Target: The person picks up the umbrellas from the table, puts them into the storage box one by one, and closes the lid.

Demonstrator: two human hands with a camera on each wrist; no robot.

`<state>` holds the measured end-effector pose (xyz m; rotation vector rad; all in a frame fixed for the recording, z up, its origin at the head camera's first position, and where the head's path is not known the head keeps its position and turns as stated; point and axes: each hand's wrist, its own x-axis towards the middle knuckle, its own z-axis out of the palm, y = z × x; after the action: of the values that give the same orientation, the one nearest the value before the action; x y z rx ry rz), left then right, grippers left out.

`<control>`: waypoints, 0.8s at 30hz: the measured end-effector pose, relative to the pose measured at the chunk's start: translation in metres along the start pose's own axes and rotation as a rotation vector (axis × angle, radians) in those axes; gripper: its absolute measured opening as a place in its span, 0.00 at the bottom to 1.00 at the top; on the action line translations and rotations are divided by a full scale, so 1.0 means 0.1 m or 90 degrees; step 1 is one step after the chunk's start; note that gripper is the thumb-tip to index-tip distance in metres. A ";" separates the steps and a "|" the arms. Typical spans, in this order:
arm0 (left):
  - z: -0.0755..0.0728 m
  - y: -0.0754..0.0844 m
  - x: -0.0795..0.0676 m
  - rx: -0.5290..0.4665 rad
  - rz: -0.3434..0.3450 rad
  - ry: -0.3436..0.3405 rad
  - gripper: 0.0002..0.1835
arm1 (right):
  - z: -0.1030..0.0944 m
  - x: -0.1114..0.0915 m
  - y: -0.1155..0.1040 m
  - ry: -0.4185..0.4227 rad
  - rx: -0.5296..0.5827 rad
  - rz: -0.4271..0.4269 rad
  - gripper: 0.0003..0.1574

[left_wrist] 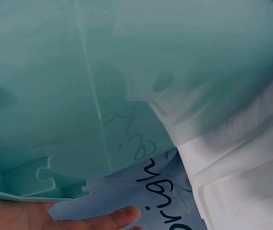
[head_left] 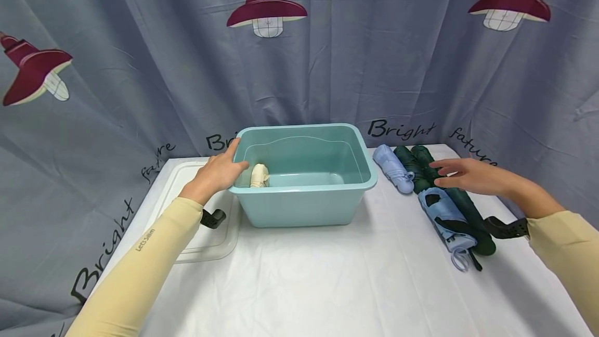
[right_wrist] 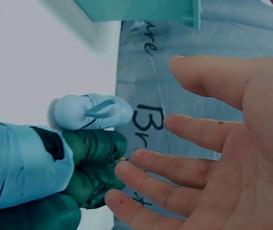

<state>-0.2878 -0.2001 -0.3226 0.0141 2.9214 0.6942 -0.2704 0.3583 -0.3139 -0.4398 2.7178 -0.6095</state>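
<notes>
My left hand (head_left: 219, 170) rests at the left rim of a teal plastic bin (head_left: 299, 207), thumb over the edge and index finger along it. In the left wrist view, its straight fingers (left_wrist: 105, 221) lie outside the bin wall. A cream rolled bundle (head_left: 259, 176) is inside the bin, at the left. My right hand (head_left: 472, 176) hovers with spread fingers above several rolled bundles and grips nothing. Below it are dark green rolls (head_left: 423, 163), a light blue roll with black patches (head_left: 442, 207) and, farther left, a plain light blue roll tied with cord (head_left: 393, 168).
A whitish lid (head_left: 206, 247) lies flat on the white-covered table (head_left: 318, 285), left of the bin and partly under my left arm. A grey-blue curtain (head_left: 355, 77) printed with lamps and lettering hangs behind the table and at its sides.
</notes>
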 end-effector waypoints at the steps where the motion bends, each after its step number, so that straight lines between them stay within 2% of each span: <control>1: 0.00 0.00 0.00 0.001 0.001 0.000 0.44 | 0.01 0.00 0.02 -0.003 0.001 0.001 0.41; 8: 0.01 -0.01 0.00 -0.004 0.004 0.003 0.44 | 0.06 0.03 0.13 -0.018 0.012 0.019 0.42; 16: 0.01 -0.02 -0.01 -0.009 0.001 -0.005 0.44 | 0.14 0.08 0.23 -0.048 0.033 0.069 0.50; 24: 0.01 -0.02 0.00 -0.011 0.003 0.003 0.44 | 0.21 0.06 0.30 -0.068 0.068 0.082 0.49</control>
<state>-0.2876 -0.2013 -0.3240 0.0183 2.9207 0.7205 -0.2747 0.3745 -0.3473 -0.2610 2.5735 -0.6720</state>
